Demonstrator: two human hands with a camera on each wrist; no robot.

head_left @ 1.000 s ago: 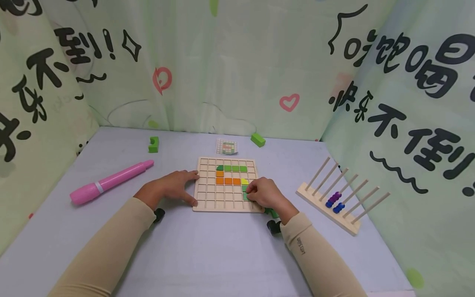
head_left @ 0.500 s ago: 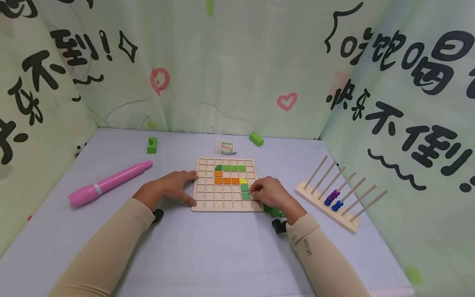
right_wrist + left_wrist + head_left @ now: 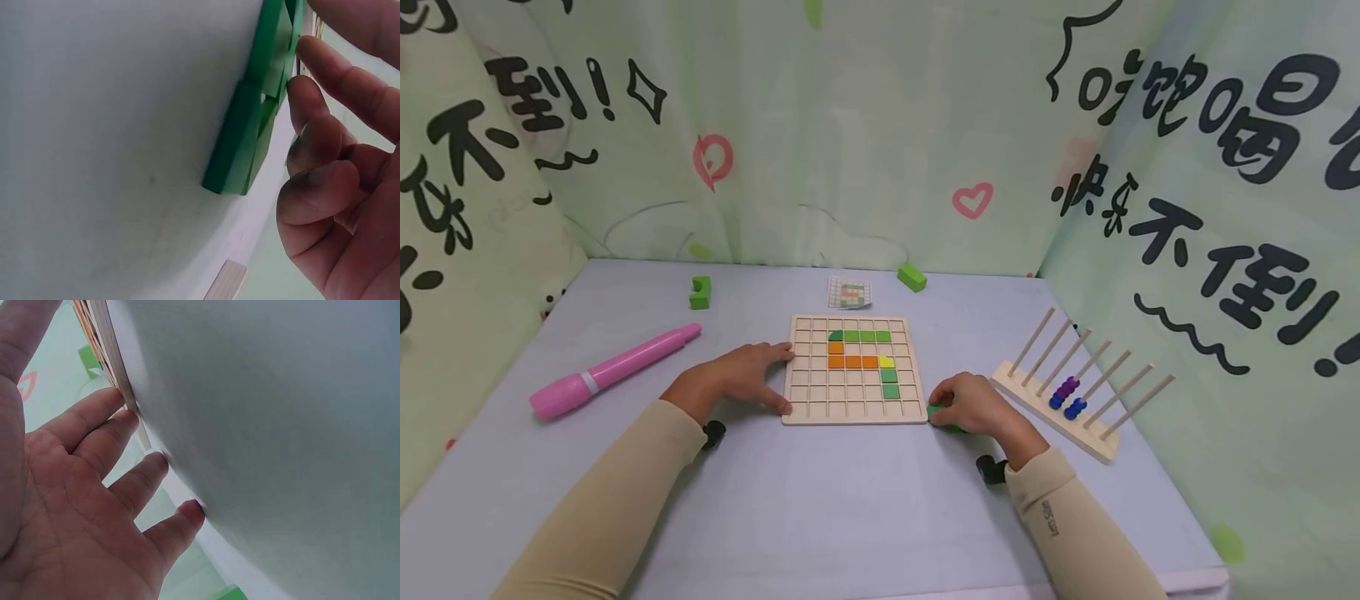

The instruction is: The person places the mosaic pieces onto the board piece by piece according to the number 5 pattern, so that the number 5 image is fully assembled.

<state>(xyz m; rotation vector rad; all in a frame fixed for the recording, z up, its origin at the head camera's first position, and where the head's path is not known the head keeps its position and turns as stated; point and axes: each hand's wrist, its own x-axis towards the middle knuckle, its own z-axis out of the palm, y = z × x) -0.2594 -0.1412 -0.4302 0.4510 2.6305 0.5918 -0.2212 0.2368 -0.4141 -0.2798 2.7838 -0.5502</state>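
The left hand (image 3: 739, 381) rests flat, fingers (image 3: 94, 415) straight against the left edge of the grid board (image 3: 853, 408). Just right of the board, the right hand (image 3: 972, 404) curls its fingers (image 3: 312, 134) onto green tiles (image 3: 250, 131) (grip unclear).

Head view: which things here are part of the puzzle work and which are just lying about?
In use: grid board, steadied by left hand; loose green tiles by right hand; pattern card.
Lying about: pink marker; bead rack; two green blocks.
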